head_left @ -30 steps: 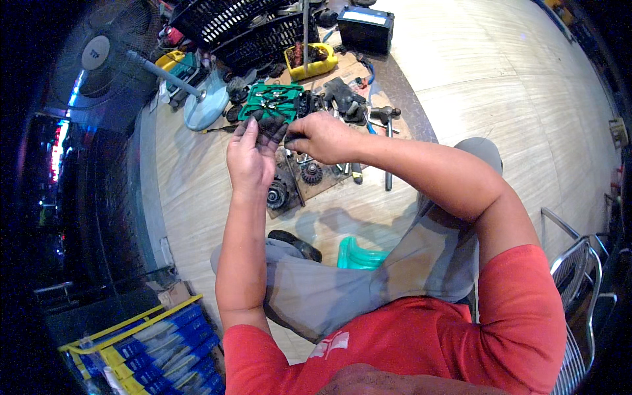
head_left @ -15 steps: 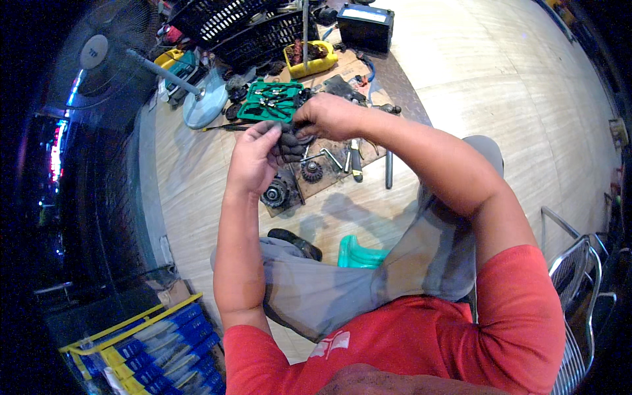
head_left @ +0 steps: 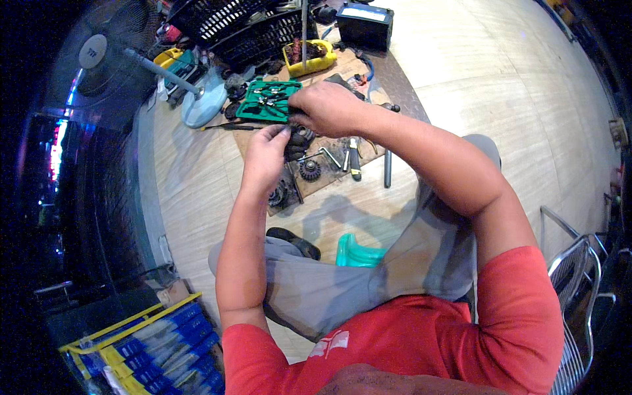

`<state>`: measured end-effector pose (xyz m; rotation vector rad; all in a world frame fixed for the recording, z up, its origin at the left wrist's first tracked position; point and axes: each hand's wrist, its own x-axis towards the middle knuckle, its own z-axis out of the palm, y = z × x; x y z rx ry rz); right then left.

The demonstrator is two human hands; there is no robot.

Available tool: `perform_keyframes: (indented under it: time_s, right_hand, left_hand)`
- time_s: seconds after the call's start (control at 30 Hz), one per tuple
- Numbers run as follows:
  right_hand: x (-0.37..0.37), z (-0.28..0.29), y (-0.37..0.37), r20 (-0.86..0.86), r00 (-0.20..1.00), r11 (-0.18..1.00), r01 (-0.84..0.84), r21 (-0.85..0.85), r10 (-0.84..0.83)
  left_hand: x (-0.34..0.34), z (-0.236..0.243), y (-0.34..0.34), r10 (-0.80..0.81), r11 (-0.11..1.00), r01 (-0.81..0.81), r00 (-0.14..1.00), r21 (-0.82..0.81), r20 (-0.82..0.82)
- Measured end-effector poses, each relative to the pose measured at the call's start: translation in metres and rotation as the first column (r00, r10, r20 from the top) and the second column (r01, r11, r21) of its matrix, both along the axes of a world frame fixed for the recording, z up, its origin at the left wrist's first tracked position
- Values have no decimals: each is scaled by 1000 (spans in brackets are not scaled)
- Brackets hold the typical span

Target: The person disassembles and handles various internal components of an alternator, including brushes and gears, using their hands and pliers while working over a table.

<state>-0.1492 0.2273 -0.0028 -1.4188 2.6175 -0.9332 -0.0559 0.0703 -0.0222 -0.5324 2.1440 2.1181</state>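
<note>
My left hand (head_left: 264, 157) is closed on the edge of a dark, lobed metal part (head_left: 296, 146), with thumb and fingers pinched together. Just above and right of it, my right hand (head_left: 326, 108) has its fingers curled in toward the top of the same part. What those fingertips grip is hidden. A green tool case (head_left: 247, 105) with several dark-handled pliers lies open beyond my hands. Below them sit a round toothed rotor (head_left: 311, 170) and a blackened housing (head_left: 280, 195), partly covered by my left wrist.
Hex keys (head_left: 329, 157) and a black-and-yellow handled tool (head_left: 355, 161) lie on the cardboard, near a dark bar (head_left: 388, 169). Behind stand a yellow tub (head_left: 319, 64), a black battery (head_left: 364, 26) and black crates (head_left: 253, 43). A fan base (head_left: 205, 108) is at left.
My left hand has shifted a little to the right with the dark part, covering more of the housing. My right hand has risen slightly and turned over the part.
</note>
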Motion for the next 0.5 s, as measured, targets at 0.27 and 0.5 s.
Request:
perform_keyframes:
  time_s: [0.27, 0.5]
  right_hand:
    - [24, -11, -5, 206, 978, 980, 29, -195, 12]
    - [36, -21, -9, 287, 958, 984, 30, -177, 22]
  left_hand:
    - [-5, 3, -6, 263, 854, -163, 955, 494, -140]
    - [-6, 2, -14, 310, 813, -154, 931, 561, -194]
